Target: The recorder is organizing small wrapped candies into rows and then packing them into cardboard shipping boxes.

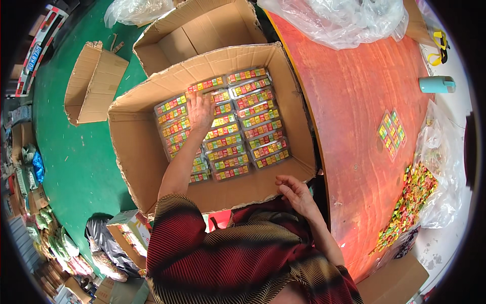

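Note:
A large cardboard box stands open before me, holding rows of clear plastic packs filled with small red, yellow and green pieces. My left hand reaches into it from the near side. Its fingers are stretched out over the packs in the far left part and rest on them; what lies under the palm is hidden. My right hand hovers by the near right edge of the box. Its fingers are loosely bent and apart from the thumb, with nothing seen between them.
To the right is a red wooden table with a pack of colourful pieces, a loose heap of them, a teal bottle and plastic sheeting. Other open cartons stand on the green floor.

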A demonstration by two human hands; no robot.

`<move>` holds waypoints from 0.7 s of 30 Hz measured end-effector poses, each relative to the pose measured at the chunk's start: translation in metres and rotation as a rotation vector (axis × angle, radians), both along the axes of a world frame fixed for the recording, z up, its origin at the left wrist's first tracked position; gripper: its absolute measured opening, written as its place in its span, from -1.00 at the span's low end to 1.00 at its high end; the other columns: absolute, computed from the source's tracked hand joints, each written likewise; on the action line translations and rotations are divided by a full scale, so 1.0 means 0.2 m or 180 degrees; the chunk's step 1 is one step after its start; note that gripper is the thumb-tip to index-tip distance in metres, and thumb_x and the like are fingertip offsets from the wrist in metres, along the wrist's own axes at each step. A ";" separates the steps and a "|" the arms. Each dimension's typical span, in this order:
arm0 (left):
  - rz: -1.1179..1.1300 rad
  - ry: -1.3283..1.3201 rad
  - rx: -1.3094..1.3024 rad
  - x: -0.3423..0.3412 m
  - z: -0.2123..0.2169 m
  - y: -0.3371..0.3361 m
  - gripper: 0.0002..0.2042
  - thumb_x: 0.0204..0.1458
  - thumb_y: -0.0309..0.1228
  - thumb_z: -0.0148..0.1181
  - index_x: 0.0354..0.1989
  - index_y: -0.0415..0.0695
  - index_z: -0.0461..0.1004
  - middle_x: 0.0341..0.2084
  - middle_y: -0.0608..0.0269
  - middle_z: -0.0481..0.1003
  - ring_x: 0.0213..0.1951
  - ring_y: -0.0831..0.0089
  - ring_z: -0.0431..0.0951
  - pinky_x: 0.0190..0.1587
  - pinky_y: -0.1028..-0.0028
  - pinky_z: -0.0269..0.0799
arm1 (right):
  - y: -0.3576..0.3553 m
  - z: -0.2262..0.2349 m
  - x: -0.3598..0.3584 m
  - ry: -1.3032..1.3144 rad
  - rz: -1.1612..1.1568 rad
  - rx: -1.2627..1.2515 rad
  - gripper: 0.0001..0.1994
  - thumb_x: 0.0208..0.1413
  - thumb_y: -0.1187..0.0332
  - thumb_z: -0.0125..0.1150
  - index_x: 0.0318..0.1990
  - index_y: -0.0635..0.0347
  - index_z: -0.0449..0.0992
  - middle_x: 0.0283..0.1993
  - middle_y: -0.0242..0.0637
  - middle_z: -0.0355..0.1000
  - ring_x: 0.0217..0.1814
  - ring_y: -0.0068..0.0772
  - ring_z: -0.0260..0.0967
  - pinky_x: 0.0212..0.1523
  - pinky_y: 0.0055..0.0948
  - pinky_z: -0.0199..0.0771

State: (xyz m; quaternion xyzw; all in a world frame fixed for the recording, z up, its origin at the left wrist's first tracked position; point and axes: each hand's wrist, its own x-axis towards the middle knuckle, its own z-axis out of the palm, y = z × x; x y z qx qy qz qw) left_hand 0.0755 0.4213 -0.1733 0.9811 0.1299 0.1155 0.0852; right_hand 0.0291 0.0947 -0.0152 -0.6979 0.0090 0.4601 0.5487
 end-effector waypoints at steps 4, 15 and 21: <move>0.0227 0.0660 0.0351 0.06 -0.01 0.01 -0.46 -0.02 -0.09 -0.06 0.12 -0.04 0.07 0.15 -0.01 -0.06 0.20 0.01 -0.16 0.15 0.07 -0.17 | -0.01 -0.02 -0.01 -0.0020 -0.0003 0.0066 -0.73 0.09 0.38 -0.03 -0.03 0.15 0.31 -0.21 -0.47 0.34 -0.30 -0.72 0.27 -0.37 -0.72 0.28; 0.0517 0.1524 0.0078 0.13 0.01 -0.03 -0.34 -0.02 0.04 -0.15 0.22 0.02 -0.13 0.21 0.02 -0.22 0.24 0.05 -0.30 0.18 0.01 -0.35 | -0.01 -0.01 -0.01 -0.0077 0.0011 0.0045 -0.73 0.09 0.38 -0.03 -0.03 0.16 0.30 -0.20 -0.46 0.34 -0.28 -0.71 0.27 -0.33 -0.70 0.29; 0.0069 0.1587 0.0491 0.06 0.03 -0.09 -0.35 -0.02 0.04 -0.16 0.20 -0.02 -0.08 0.20 0.00 -0.18 0.24 0.07 -0.26 0.17 0.00 -0.30 | -0.01 -0.02 -0.01 -0.0090 -0.0024 0.0127 -0.73 0.09 0.38 -0.04 -0.03 0.17 0.30 -0.20 -0.45 0.33 -0.28 -0.70 0.27 -0.32 -0.69 0.29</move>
